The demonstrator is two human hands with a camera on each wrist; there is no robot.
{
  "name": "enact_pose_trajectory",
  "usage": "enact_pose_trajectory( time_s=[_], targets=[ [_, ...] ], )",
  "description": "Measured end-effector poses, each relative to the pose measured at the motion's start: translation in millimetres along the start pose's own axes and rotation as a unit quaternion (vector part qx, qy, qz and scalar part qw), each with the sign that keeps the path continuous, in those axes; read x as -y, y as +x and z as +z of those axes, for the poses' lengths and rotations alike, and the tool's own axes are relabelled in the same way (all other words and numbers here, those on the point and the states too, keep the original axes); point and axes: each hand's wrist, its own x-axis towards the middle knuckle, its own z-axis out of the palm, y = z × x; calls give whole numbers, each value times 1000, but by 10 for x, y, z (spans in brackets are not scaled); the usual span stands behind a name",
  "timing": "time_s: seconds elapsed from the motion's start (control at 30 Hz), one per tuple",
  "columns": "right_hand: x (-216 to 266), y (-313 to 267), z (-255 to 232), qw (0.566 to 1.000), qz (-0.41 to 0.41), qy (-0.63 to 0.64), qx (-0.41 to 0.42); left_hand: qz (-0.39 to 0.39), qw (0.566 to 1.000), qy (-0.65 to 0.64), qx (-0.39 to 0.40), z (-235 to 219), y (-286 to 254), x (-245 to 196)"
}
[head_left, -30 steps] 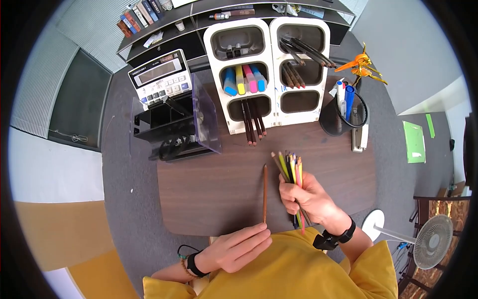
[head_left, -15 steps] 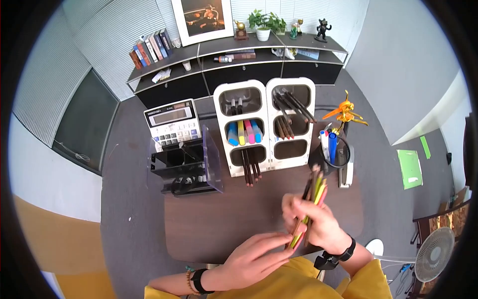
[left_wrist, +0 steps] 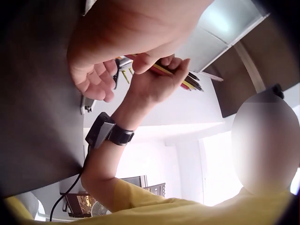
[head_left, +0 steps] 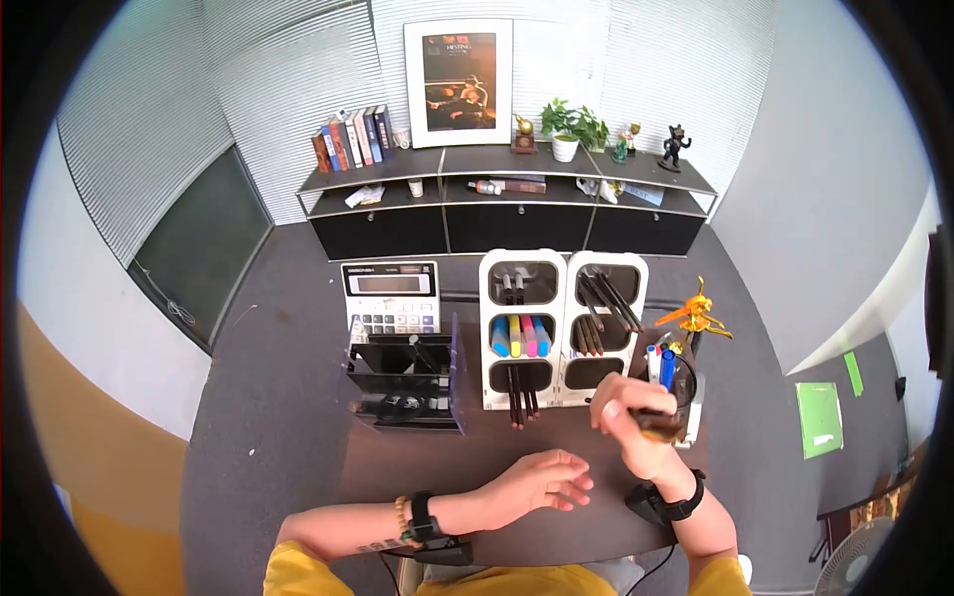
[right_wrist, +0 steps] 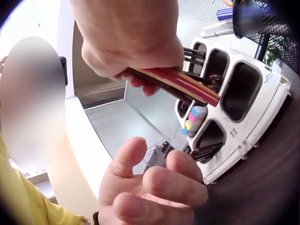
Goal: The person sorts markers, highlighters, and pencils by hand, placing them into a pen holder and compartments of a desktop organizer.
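Observation:
A bundle of coloured pencils [right_wrist: 187, 86] is gripped in my right hand [head_left: 641, 427], raised above the table at the right, in front of the white organizer [head_left: 562, 402]. In the left wrist view the pencil tips [left_wrist: 194, 84] stick out past the curled fingers. My left hand [head_left: 537, 489] is held over the table, lower and further left, its fingers loosely bent with nothing in them. The organizer's lower right compartment [head_left: 594, 373] looks empty; others hold dark pencils [head_left: 521, 395], brown pencils [head_left: 588, 336] and highlighters [head_left: 515, 336].
A calculator [head_left: 391, 298] stands behind a clear desk caddy [head_left: 407, 382] on the left. Right of the organizer are a mesh cup with pens [head_left: 668, 368], a stapler [head_left: 693, 422] and an orange figurine [head_left: 699, 316]. A shelf [head_left: 521, 228] stands behind.
The right hand has risen from the table's front toward the organizer with the bundle. The left hand has parted from the bundle. The single pencil on the table is no longer there. The head view has tilted up.

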Motion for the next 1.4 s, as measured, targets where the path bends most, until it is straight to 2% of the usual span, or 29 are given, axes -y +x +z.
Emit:
enact_pose_trajectory(
  time_s=[0.03, 0.07, 0.13, 0.27, 0.33, 0.4, 0.47, 0.53, 0.6, 0.63, 0.67, 0.77, 0.83, 0.87, 0.93, 0.97, 1.07, 1.2, 1.3, 1.4],
  targets=[
    [-38, 40, -20, 997, -56, -31, 44, 31, 998, -27, 40, -101, 59, 34],
    [-81, 85, -29, 988, -110, -62, 88, 36, 998, -26, 40, -184, 108, 80],
    [-201, 96, -15, 968, -186, -121, 116, 56, 988, -110, 88, -218, 157, 75],
    [-178, -15, 81, 958, -207, -80, 183, 81, 970, -186, 137, -185, 162, 103],
    [-88, -85, 155, 955, -196, -38, 218, 76, 971, -200, 106, -47, 71, 5],
    [-79, -240, 204, 954, -143, 33, 262, 85, 964, -235, 88, -94, 111, 158],
    [-38, -308, 307, 954, -114, 88, 263, 81, 988, -126, 47, -163, 125, 281],
    [-57, -381, 350, 951, -79, 113, 276, 56, 988, -138, 46, -182, 110, 319],
    [-116, -433, 407, 942, -17, 210, 259, 55, 985, -110, 121, -250, 123, 420],
    [-142, -435, 414, 946, -24, 200, 254, 38, 990, -119, 63, -191, 97, 431],
    [-155, -428, 427, 944, -21, 205, 256, 39, 990, -124, 58, -196, 94, 430],
    [-154, -384, 438, 959, -35, 171, 222, 18, 990, -137, 34, -151, 69, 420],
    [-168, -344, 422, 975, -54, 42, 210, 90, 996, -19, -24, -25, 28, 354],
    [-175, -343, 415, 975, -53, 47, 212, 90, 995, -21, -28, -71, 46, 398],
    [-185, -349, 399, 981, -34, -7, 191, 65, 997, -3, 32, -169, 78, 497],
    [-199, -358, 392, 982, -36, -6, 187, 40, 997, -59, 28, -155, 92, 525],
    [-114, -357, 339, 985, -9, 12, 173, 13, 996, -85, -5, -117, 100, 434],
    [-170, -440, 240, 991, -17, 64, 112, 5, 996, -83, -15, -104, 51, 296],
    [-155, -433, 150, 993, -18, 35, 107, -4, 994, -108, -26, -114, 37, 255],
    [-160, -414, 132, 994, -21, 18, 102, -12, 990, -142, -1, -107, 12, 179]
  ],
)
